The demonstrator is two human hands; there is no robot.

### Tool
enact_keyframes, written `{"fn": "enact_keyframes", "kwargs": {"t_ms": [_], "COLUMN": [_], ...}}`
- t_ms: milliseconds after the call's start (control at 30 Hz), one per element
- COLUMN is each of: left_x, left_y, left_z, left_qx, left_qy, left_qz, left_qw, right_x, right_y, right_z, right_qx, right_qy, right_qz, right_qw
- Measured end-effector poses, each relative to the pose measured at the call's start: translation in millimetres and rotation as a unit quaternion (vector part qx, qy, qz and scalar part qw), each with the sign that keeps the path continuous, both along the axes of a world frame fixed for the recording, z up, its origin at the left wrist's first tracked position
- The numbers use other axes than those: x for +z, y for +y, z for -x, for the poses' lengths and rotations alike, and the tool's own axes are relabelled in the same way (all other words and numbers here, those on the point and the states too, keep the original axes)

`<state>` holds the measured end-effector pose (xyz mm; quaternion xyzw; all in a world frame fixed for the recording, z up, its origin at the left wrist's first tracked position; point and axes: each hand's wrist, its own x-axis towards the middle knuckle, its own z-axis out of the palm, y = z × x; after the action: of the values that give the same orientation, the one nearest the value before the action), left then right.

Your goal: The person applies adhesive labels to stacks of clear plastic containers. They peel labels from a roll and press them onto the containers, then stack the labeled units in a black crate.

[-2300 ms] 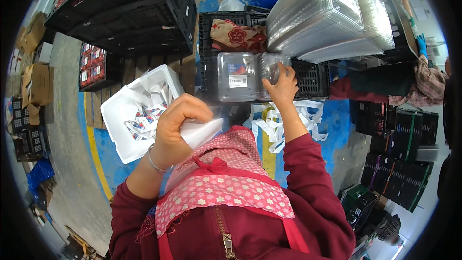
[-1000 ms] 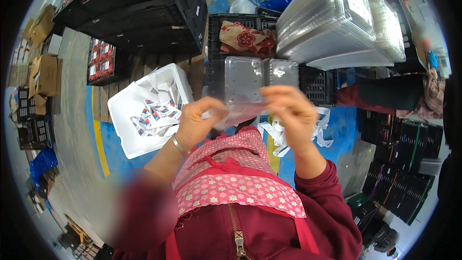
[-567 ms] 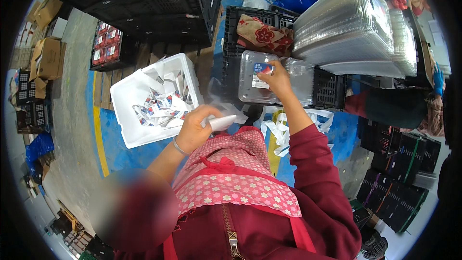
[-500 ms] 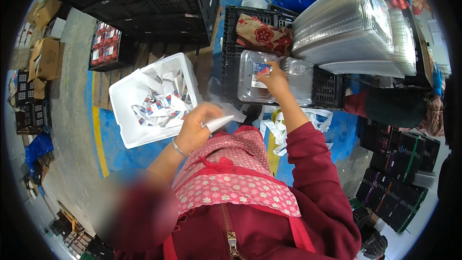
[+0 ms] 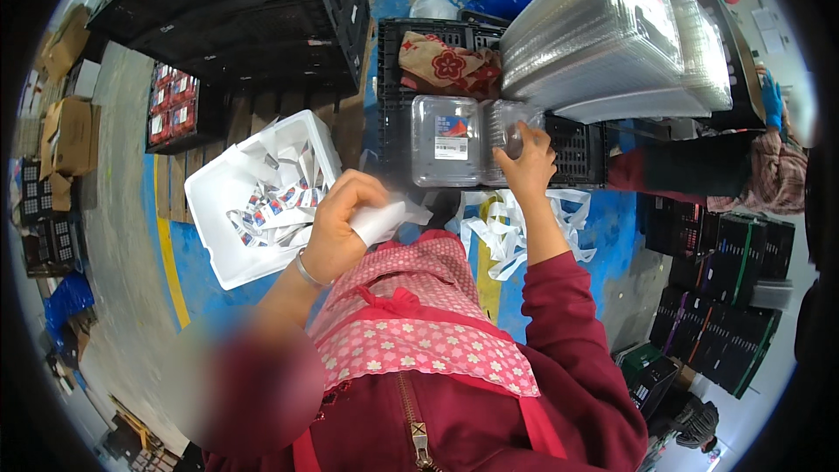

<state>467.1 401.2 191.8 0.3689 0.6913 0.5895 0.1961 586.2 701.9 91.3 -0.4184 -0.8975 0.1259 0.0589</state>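
My left hand [image 5: 343, 220] is closed around a folded white paper label strip [image 5: 377, 222], whose loose end trails toward the black crates. A clear plastic container [image 5: 424, 144] bearing a blue, red and white label lies on the crate in front of me. Just to its right is a stack of clear plastic containers [image 5: 509, 115]. My right hand [image 5: 531, 162] reaches over this stack, thumb and fingers apart, fingertips at its surface. Whether they grip it is hard to make out. A white tub [image 5: 204, 224] of used label strips [image 5: 278, 205] stands beside my left hand.
Tall nested clear containers [image 5: 594, 44] rise at the back right beside a patterned cloth [image 5: 450, 65]. Everything there rests on a black crate [image 5: 395, 122]. Stacked black crates [image 5: 236, 26] stand at the far left. White strips [image 5: 498, 236] litter the blue floor. Another person's blue-gloved hand [image 5: 770, 100] shows at far right.
My right hand has left the label on the container and shifted right onto the neighbouring stack. The label now shows uncovered. My left hand keeps the strip. The view has shifted slightly.
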Motion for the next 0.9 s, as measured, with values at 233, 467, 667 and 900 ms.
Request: {"fn": "enact_keyframes", "kwargs": {"t_ms": [233, 467, 667, 900], "left_x": [24.2, 32.2, 85.3, 100.6], "left_y": [17.7, 40.3, 70.9, 103.1], "left_z": [3.9, 5.3, 17.8, 16.2], "left_qx": [-0.012, -0.004, -0.052, -0.103], "left_qy": [0.064, -0.021, 0.042, -0.099], "left_qz": [0.045, -0.072, -0.091, -0.117], "left_qw": [0.997, 0.997, 0.994, 0.983], "right_x": [16.5, 209.6, 340.4, 301.0], "right_y": [0.2, -25.1, 119.8, 247.5], "right_z": [-8.6, -49.1, -14.4, -2.7], "right_qx": [0.003, 0.211, 0.131, 0.012], "right_qy": [0.081, 0.314, 0.312, 0.135], "right_qz": [-0.039, -0.042, -0.302, -0.174], "right_qw": [0.996, 0.925, 0.891, 0.975]}}
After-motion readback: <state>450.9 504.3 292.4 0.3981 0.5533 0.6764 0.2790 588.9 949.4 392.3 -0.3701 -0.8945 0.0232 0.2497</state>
